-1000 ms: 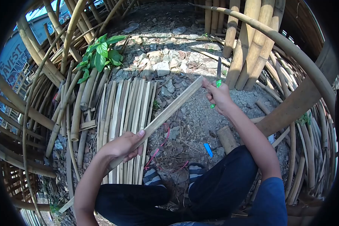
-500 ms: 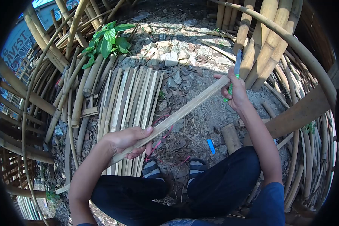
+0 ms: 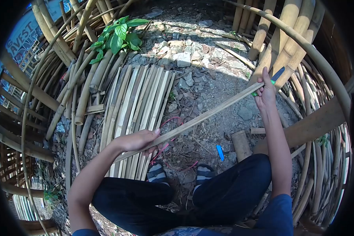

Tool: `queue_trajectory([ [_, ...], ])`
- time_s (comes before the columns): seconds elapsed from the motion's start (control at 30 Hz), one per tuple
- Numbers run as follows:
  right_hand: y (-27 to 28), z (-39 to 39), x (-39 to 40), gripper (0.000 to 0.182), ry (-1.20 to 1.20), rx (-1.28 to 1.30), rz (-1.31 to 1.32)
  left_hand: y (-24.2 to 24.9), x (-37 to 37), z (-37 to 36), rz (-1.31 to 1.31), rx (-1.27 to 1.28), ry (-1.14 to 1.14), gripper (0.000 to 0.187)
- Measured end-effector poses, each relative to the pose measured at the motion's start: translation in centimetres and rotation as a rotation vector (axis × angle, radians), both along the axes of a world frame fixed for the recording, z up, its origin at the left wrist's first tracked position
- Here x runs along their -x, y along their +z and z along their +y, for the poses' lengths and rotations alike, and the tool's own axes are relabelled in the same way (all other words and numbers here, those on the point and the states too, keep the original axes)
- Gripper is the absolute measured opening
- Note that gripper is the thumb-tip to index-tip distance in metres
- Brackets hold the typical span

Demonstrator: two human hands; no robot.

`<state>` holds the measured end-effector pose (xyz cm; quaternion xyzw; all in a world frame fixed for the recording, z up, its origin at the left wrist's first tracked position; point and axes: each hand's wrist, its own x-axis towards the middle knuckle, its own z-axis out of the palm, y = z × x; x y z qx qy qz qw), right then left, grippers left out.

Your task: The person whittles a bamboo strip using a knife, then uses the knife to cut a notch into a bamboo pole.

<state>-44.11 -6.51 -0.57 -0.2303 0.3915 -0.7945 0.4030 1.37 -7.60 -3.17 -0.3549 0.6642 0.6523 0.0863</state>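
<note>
A long bamboo strip (image 3: 208, 113) slants across the view from lower left to upper right. Near its lower end, my left hand (image 3: 139, 142) is closed round it. At the upper end, my right hand (image 3: 266, 93) grips both the strip and a knife (image 3: 277, 75) with a green handle, its thumb raised and the dark blade pointing up and right. Below and behind my left hand lies a row of split bamboo strips (image 3: 135, 102) on the ground.
A leafy plant (image 3: 116, 37) and bamboo poles (image 3: 82, 98) are at the left. A blue object (image 3: 220, 152) and a short bamboo piece (image 3: 241, 145) lie before my knees. Thick bamboo stems (image 3: 291, 47) stand at the right, beside pink string (image 3: 172, 120) further left.
My right hand has moved right with the knife and the strip's upper end, and the blade now tilts right. The strip looks narrower, and my left hand is slightly higher.
</note>
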Motion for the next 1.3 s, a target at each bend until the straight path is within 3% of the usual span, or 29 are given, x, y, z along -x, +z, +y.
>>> queue_trajectory([
  [0.03, -0.1, 0.2, 0.3, 0.029, -0.008, -0.002, 0.0, -0.4, -0.1, 0.4, -0.015, 0.051, 0.079, 0.063],
  [0.07, -0.1, 0.3, 0.3, 0.029, -0.007, -0.001, 0.002, -0.2, 0.1, 0.5, -0.013, 0.052, 0.079, 0.063],
  [0.17, 0.0, 0.6, 0.5, 0.037, -0.093, -0.073, 0.064, 0.4, 0.7, 0.7, 0.045, 0.419, 0.043, 0.051],
  [0.2, -0.1, 0.7, 0.8, 0.041, -0.247, -0.194, 0.2, 1.0, 0.9, 0.8, 0.047, 0.426, 0.044, 0.051],
  [0.23, -0.4, 0.7, 1.1, 0.045, -0.4, -0.315, 0.334, 1.7, 0.9, 1.1, 0.005, 0.622, 0.051, 0.049],
  [0.27, -1.0, 0.7, 1.8, 0.045, -0.398, -0.311, 0.333, 2.7, 1.1, 1.5, -0.04, 0.816, 0.057, 0.047],
  [0.37, -1.9, 1.3, 1.7, 0.05, -0.512, -0.174, 0.43, 4.9, 1.7, 2.4, -0.125, 0.875, 0.111, 0.043],
  [0.43, -0.2, 3.2, -4.8, 0.047, -0.416, -0.239, 0.996, 4.2, 2.0, 2.7, -0.068, 1.07, 0.191, 0.041],
  [0.6, 0.4, 8.0, -15.8, 0.044, 0.02, -0.321, 1.33, 5.8, 3.3, 3.4, -0.041, 1.027, 0.252, 0.042],
  [0.67, 1.1, 9.4, -18.6, 0.044, 0.212, -0.432, 1.295, 5.8, 3.4, 3.6, -0.008, 0.972, 0.297, 0.042],
  [0.77, 1.1, 10.1, -21.1, 0.045, 0.28, -0.433, 1.279, 6.3, 4.0, 4.2, -0.038, 1.02, 0.306, 0.041],
  [1.3, -0.6, 9.3, -22.9, 0.042, -0.046, -0.153, 1.711, 6.9, 4.8, 5.9, -0.163, 1.17, 0.235, 0.037],
])
